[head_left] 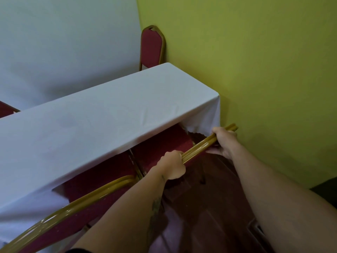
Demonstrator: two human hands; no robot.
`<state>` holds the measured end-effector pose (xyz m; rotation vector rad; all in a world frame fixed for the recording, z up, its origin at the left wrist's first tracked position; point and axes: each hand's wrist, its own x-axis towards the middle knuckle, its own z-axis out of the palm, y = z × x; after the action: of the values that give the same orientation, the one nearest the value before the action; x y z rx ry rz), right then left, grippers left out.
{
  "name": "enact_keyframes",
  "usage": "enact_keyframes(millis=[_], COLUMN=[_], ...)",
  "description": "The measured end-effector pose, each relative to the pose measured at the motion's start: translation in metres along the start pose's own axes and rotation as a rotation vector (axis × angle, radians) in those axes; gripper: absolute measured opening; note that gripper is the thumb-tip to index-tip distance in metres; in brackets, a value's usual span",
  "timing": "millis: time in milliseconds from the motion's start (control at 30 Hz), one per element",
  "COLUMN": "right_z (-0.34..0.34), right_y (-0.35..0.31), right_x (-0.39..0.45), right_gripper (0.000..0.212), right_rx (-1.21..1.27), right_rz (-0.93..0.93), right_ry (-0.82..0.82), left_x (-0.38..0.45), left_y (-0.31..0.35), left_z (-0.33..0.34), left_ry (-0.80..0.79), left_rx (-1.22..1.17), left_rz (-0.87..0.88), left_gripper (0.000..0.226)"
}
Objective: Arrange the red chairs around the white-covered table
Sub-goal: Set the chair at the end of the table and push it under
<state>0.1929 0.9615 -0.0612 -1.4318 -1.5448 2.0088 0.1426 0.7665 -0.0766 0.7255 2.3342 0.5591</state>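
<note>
A long table under a white cloth [102, 121] runs from the lower left to the yellow wall. Both my hands grip the gold top rail of a red chair [164, 143] at the table's right end, its seat tucked under the cloth. My left hand [173, 166] holds the rail's near part; my right hand [225, 141] holds it closer to the wall. A second red chair [87, 203] with a gold frame stands just to the left, also pushed in. A third red chair [152, 48] stands behind the table's far end. Another chair's red edge [6, 109] shows at the far left.
The yellow-green wall [255, 70] stands close on the right, almost touching the table's end. A white wall or cloth [63, 42] fills the upper left. Dark red-brown floor [209, 207] lies below my arms. A dark object [326, 190] sits at the right edge.
</note>
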Motion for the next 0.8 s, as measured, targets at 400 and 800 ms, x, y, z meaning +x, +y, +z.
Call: enact_keyframes(millis=[400, 800], right_z=[0.043, 0.205], right_y=[0.014, 0.041], right_x=[-0.077, -0.237], right_gripper=[0.06, 0.067], right_rx=[-0.192, -0.782], right_rz=[-0.049, -0.351], right_ry=[0.086, 0.065], left_x=[-0.097, -0.233], left_y=[-0.056, -0.211], left_z=[-0.063, -0.18], left_ry=[0.051, 0.125], left_rx=[0.113, 0.179], left_rz=[0.077, 0.083], left_gripper=[0.044, 0.047])
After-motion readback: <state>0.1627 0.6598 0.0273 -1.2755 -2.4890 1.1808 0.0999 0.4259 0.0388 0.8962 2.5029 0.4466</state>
